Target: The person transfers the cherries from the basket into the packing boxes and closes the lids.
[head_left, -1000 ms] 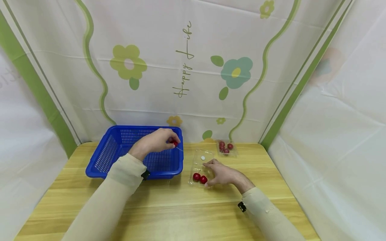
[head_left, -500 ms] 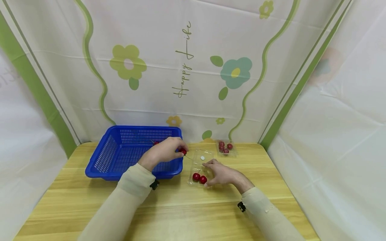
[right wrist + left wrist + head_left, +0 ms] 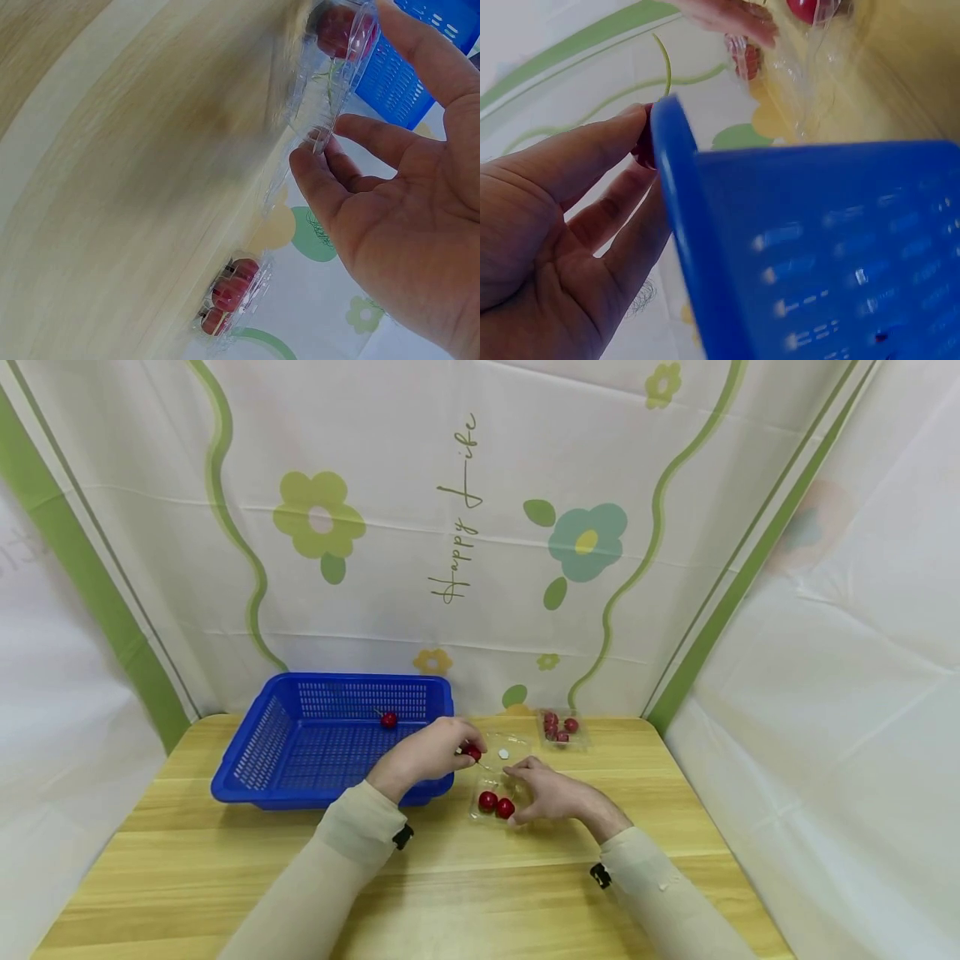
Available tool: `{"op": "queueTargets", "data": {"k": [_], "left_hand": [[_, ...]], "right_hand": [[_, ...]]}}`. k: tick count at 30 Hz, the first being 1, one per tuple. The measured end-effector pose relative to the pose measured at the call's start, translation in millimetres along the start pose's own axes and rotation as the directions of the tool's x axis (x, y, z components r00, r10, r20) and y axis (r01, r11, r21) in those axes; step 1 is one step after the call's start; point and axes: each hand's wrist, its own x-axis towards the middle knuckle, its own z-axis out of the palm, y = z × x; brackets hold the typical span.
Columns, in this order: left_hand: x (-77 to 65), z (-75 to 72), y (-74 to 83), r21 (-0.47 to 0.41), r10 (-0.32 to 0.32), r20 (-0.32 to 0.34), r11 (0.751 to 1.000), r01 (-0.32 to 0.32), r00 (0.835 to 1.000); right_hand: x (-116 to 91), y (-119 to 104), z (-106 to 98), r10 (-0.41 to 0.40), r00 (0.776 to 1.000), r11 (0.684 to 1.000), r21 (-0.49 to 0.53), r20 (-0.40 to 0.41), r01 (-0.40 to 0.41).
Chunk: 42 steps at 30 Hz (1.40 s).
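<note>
Between thumb and fingers, my left hand (image 3: 431, 750) pinches a red cherry (image 3: 471, 752) by its round body, just past the basket's right side. Its thin stem shows in the left wrist view, where the basket's rim hides part of the fruit. My right hand (image 3: 557, 795) grips the right edge of an opened clear plastic box (image 3: 319, 112) on the table. Two cherries (image 3: 488, 802) lie in the near half of that box; a white sticker (image 3: 504, 754) is on its far half. One cherry (image 3: 388, 720) lies in the blue basket (image 3: 337, 795).
A second clear box (image 3: 581, 743) with several cherries (image 3: 230, 292) stands at the back right of the wooden table (image 3: 465, 902). A printed curtain (image 3: 390, 610) hangs behind the table and at both sides.
My left hand has carried the cherry rightward and nearer, from above the basket to beside the opened box. The cherry in the basket has come into sight. My right hand stays put.
</note>
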Motion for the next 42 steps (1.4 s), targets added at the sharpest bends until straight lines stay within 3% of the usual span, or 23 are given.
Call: {"op": "queueTargets", "data": {"k": [8,12,26,30,33,35,39,42], "left_hand": [[7.6,13.5,6.5,0.009,0.034,-0.003,0.999,-0.034,0.999],[11.3,21.1,8.7,0.057,0.042,-0.001,0.998,-0.042,0.999],[25.7,51.2,17.6,0.199,-0.005,0.006,0.980,0.004,1.000],[34.8,70.8,6.4,0.306,0.011,-0.030,0.952,-0.001,0.999],[45.6,93.0,-8.7,0.403,0.024,-0.068,0.915,0.005,0.997],[47.6,99.5,-8.6,0.464,0.019,-0.084,0.886,0.023,0.996],[39.0,90.2,14.8,0.552,-0.041,-0.067,0.831,0.072,0.997],[34.3,85.5,24.9,0.567,-0.067,-0.059,0.819,0.089,0.996]], "right_hand": [[1,1,1,-0.006,1.000,1.000,-0.002,-0.001,0.006],[1,1,1,-0.008,1.000,1.000,0.000,-0.002,0.008],[2,0,0,-0.034,0.999,0.999,-0.021,-0.003,0.034],[2,-1,-1,-0.024,1.000,1.000,-0.016,-0.001,0.024],[2,-1,-1,-0.022,1.000,1.000,-0.016,-0.003,0.022],[3,-1,-1,-0.022,1.000,1.000,-0.015,-0.004,0.022],[2,-1,0,-0.020,1.000,1.000,-0.011,-0.007,0.020],[2,-2,-1,-0.019,1.000,1.000,-0.007,-0.005,0.019]]}}
